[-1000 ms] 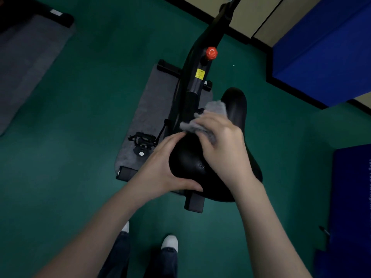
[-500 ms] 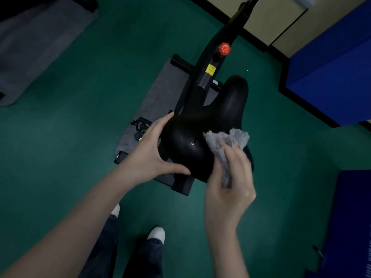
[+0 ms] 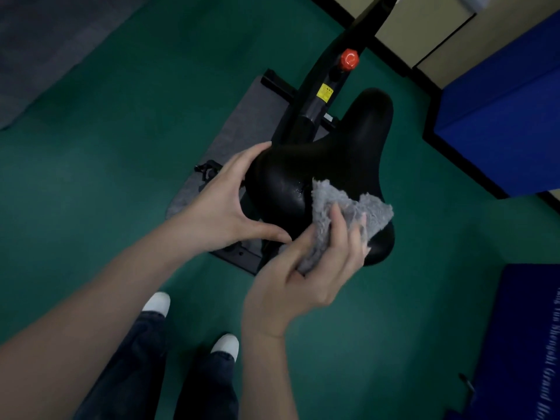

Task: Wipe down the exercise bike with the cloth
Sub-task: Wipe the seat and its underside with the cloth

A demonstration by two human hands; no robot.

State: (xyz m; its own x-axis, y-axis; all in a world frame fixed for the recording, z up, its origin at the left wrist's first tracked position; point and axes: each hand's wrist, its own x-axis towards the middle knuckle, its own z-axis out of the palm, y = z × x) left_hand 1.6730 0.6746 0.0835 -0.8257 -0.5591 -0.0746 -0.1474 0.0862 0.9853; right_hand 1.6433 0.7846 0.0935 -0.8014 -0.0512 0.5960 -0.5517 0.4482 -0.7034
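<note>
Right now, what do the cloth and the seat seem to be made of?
The cloth: grey, fluffy pile, probably microfibre or fleece; its edge looks shaggy. The seat: black, smooth, slightly glossy, likely vinyl or synthetic leather; a faint sheen shows near its middle.

Fluffy grey cloth (image 3: 377, 212), bunched, seemingly rests against the black saddle (image 3: 342, 153) of the exercise bike (image 3: 315, 101).

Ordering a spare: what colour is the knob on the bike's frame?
Red-orange knob, clearest in the head view.
</note>
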